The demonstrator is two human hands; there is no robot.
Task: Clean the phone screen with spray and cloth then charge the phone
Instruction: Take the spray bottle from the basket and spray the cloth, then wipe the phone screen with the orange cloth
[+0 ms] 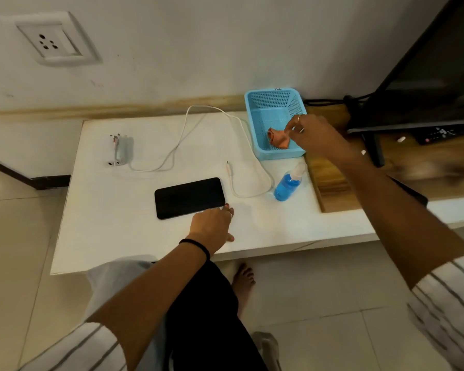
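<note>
While the right hand (304, 131) reaches into the blue basket (255, 121), its fingers are pinched together on the orange cloth (278, 139), which lies in the basket at about 1 o'clock on the white surface (113, 210). The left hand (212, 223) is laid flat on the surface with straight fingers, and its fingertips touch the near corner of the phone (189, 197). The phone is seen lying flat, dark screen up, near the middle of the surface. The blue spray bottle (288, 184) stands at 3 o'clock from the phone, just under the right arm. The white cable (206, 121) loops between phone and bottle, its free plug (228, 167) near the phone, and it runs to the charger (119, 152) at 10 o'clock.

When the cloth is lifted out, the bottle could be knocked over by the arm. The light basket could be dragged if the cloth catches on its holes. The cable could be snagged too.
</note>
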